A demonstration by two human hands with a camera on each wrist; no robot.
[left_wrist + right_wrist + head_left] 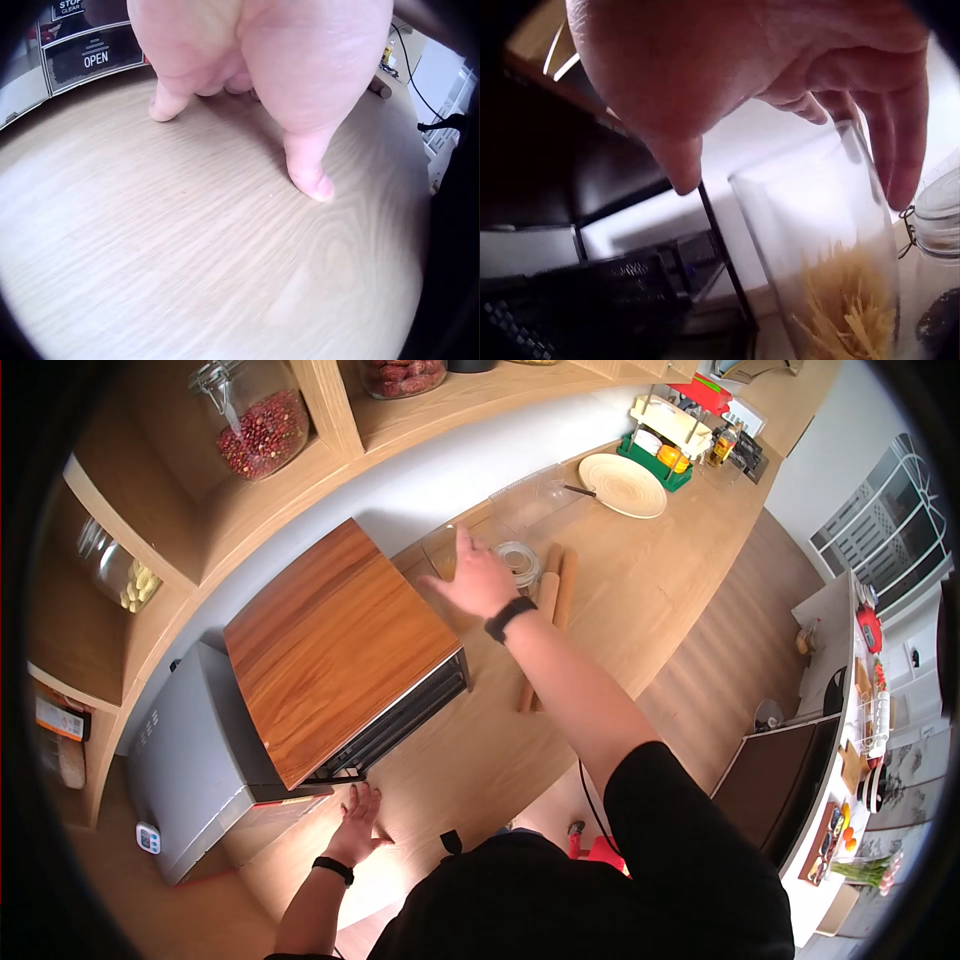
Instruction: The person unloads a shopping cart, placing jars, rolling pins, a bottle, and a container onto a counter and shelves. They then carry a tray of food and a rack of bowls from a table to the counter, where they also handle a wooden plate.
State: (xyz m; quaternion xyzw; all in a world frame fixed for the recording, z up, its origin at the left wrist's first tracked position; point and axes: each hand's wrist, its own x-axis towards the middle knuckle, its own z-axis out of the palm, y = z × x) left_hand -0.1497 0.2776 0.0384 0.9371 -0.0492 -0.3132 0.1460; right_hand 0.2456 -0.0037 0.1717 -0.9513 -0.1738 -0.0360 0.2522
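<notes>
In my right-wrist feed's lower right, a tall clear-glass pasta jar [829,255] stands upright between the right hand's [757,71] parted digits. The left hand [355,828] (farther) lies splayed.

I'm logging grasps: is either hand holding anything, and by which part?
Nothing looks held. The right hand is spread at the pasta jar's rim, thumb off the glass; finger contact is unclear. The left hand rests on the table.

At right of centre in the right wrist view, the container [810,206] looks like clear, smooth, glossy glass. In the head view, the box top [335,645] left of centre has a wood grain with a soft sheen; the worktop [470,745] at lower centre is matt, grained wood; the sleeve [675,800] at lower right is matt cloth.
</notes>
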